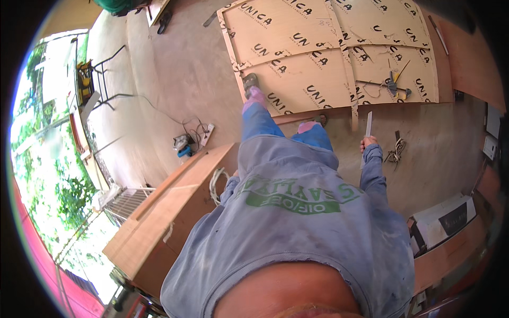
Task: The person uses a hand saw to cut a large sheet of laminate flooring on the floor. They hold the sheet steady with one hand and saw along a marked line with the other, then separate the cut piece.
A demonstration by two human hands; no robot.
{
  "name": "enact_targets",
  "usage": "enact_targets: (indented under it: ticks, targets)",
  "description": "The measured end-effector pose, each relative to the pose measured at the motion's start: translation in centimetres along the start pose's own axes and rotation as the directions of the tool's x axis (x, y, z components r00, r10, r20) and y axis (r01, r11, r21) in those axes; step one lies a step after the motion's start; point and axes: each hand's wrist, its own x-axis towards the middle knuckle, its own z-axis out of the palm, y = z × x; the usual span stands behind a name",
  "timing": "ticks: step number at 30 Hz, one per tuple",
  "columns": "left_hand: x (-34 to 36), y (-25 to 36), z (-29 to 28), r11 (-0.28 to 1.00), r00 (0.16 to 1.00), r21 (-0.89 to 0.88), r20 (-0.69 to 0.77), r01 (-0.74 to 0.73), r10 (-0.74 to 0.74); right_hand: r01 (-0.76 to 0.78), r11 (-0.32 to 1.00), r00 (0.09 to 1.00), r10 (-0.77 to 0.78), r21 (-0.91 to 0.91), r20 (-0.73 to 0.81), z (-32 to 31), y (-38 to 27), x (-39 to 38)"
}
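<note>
My right hand [369, 142] is closed round a long, flat silver metal strip [369, 123] at my right side. Only a small part of my left hand [234, 174] shows beside my shirt, near a pale coiled cord [216, 185]; its fingers are mostly hidden. My left foot rests on a large printed tan board [286, 24] on the floor. A clamp-like tool [392, 84] lies on that board. A bundle of tangled cord [395, 153] lies on the floor right of my right hand.
A long wooden box [138, 244] stands at my lower left. A power tool [183, 146] and a white power strip [207, 135] with cords lie on the floor. A black folding stand [99, 74] is at the left. A cardboard box [440, 225] sits at the lower right.
</note>
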Motion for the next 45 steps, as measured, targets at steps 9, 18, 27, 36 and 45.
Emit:
enact_targets:
  ticks: [9,18,27,36,45]
  targets:
    - [14.6,12.2,-27.1,0.992,0.978,-0.025,-0.175,-0.120,0.114,-0.247,0.969,0.969,0.247,0.003,0.016,11.4,-1.1,-13.3]
    - [19.5,31.1,-36.8,0.558,0.847,0.652,0.278,-0.513,0.454,0.198,0.973,0.974,-0.210,-0.120,-0.089,22.3,-9.1,-27.7]
    - [11.9,44.5,-25.9,-0.121,0.487,0.526,0.837,-0.842,0.249,0.161,0.954,0.986,-0.168,0.253,0.007,27.4,-13.9,-23.9]
    - [3.9,57.0,-26.7,-0.593,0.425,0.441,0.887,-0.673,0.178,-0.161,0.866,0.956,0.017,0.473,0.293,22.8,-20.3,-25.5]
    - [2.9,64.9,-29.4,-0.296,0.564,0.541,0.826,-0.787,0.013,-0.123,0.814,0.979,0.007,0.568,0.202,27.2,-23.5,-27.3]
